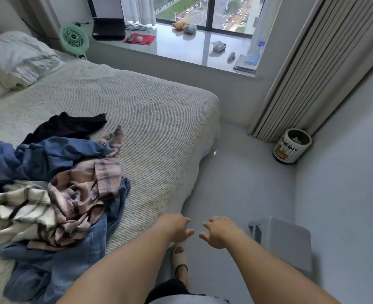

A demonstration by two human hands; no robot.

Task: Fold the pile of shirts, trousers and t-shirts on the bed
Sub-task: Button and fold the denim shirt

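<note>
While I stand at the foot corner of the bed [137, 102], both my arms reach forward and down. My left hand [176, 227] and right hand [218, 234] hover side by side past the mattress edge, over the pale floor. Both are empty, fingers loosely curled and spread, touching nothing.

To my left, on the bed's ribbed cream cover, lies the pile of clothes [56, 185], well apart from my hands. It is a loose, tangled heap, nothing folded yet. On top sits a pink-and-grey plaid shirt [82, 189], crumpled, with one sleeve trailing toward the middle of the bed. Beside it is a cream-and-black checked shirt [19, 205]. Under them spreads blue denim [78, 257], with more blue cloth behind it, and a black garment [71, 126] at the far edge.

I judge all of it soft and limp, so it will sag and drape rather than hold shape. The shirts look light; the denim is likely heavier and stiffer. Since the pieces overlap, pulling one may drag its neighbours. I would pinch the plaid shirt first, at the collar or shoulders with both hands, and lift it clear to shake it flat.

A white pillow [16, 58] rests at the head of the bed.
</note>
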